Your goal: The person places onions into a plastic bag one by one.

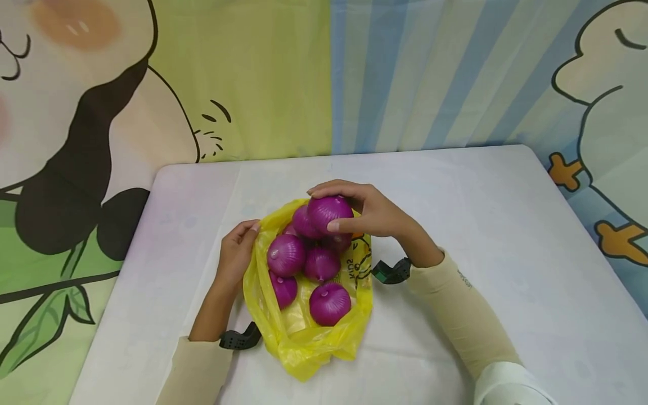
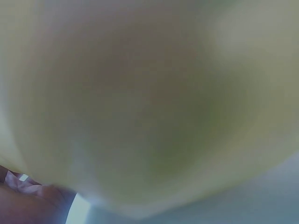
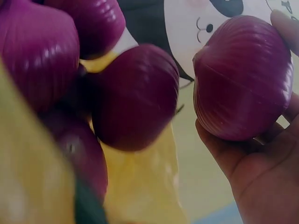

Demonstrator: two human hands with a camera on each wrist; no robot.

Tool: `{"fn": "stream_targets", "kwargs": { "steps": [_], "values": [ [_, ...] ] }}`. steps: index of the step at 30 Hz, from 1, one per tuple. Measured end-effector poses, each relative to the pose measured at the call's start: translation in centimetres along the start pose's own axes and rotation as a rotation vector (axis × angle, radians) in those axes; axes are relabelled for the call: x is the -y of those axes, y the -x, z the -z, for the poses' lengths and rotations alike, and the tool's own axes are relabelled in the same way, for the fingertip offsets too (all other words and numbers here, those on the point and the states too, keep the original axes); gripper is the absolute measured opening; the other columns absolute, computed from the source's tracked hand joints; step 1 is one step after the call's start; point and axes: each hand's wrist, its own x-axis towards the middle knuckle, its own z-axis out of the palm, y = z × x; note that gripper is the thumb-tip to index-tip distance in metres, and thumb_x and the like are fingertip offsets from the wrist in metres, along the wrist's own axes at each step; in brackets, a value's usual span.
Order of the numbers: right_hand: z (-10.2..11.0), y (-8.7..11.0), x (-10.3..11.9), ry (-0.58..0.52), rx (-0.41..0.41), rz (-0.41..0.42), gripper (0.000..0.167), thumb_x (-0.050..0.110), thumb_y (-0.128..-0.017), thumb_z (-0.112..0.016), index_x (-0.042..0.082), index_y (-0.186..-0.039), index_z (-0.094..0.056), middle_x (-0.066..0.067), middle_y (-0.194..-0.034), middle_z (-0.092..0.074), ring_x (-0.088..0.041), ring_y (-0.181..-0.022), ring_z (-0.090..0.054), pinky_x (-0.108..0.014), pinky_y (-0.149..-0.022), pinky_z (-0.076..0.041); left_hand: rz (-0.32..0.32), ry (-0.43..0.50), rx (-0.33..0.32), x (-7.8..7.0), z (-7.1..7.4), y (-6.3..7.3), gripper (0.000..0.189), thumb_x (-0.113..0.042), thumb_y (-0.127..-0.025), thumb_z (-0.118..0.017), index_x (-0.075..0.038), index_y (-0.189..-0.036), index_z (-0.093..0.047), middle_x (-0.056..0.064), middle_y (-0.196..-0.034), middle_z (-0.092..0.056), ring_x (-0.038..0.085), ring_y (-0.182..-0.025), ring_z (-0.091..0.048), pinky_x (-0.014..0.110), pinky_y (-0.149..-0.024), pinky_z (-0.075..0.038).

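My right hand (image 1: 368,209) grips a purple onion (image 1: 328,212) at the far side of a yellow plastic bag (image 1: 304,344). In the right wrist view, fingers and thumb curl round that onion (image 3: 243,77), apart from the others. Several more onions lie inside the open bag, among them one onion (image 1: 330,304) by itself near the front and another onion (image 1: 286,255) at the left. The left hand (image 1: 237,250) pinches the bag's left rim between thumb and fingers. The bag's yellow film (image 2: 149,116) fills most of the left wrist view, blurred.
The bag lies on a white table (image 1: 486,225) with rounded far corners. Behind stands a cartoon-printed backdrop (image 1: 243,73) with blue stripes on its right half. Dark wrist cameras sit on both wrists, the right camera (image 1: 392,271) close beside the bag.
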Motion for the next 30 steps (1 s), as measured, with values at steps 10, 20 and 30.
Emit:
{"fn": "stream_targets", "kwargs": {
  "steps": [10,20,30],
  "values": [
    [-2.1,-2.1,-0.4,-0.023,0.078,0.012,0.049,0.010,-0.087,-0.074,0.001,-0.132,-0.057,-0.012,-0.137,-0.051,-0.028,-0.121,-0.051,-0.046,-0.087,-0.054,-0.016,0.003,0.011,-0.1,0.0,0.0,0.039,-0.035,-0.101,-0.055,-0.003,-0.121,-0.062,0.011,-0.114,-0.061,0.018,-0.096,-0.062,0.025,-0.080,-0.055],
    [-3.6,-3.5,-0.4,0.012,0.116,-0.025,0.050,0.012,-0.084,-0.076,0.006,-0.131,-0.059,-0.003,-0.135,-0.053,-0.023,-0.116,-0.054,-0.041,-0.085,-0.055,-0.018,0.009,0.008,-0.4,0.0,0.1,0.038,-0.035,-0.100,-0.055,-0.003,-0.120,-0.063,0.009,-0.111,-0.063,0.016,-0.092,-0.063,0.024,-0.077,-0.055],
    [-4.5,-4.1,0.8,0.113,0.183,-0.063,0.048,0.002,-0.083,-0.075,-0.001,-0.128,-0.058,-0.014,-0.131,-0.056,-0.019,-0.112,-0.057,-0.035,-0.088,-0.053,-0.026,0.037,0.024,-0.4,0.1,0.1,0.038,-0.035,-0.100,-0.056,-0.003,-0.119,-0.063,0.010,-0.112,-0.062,0.017,-0.091,-0.063,0.025,-0.077,-0.055]
  ]
}}
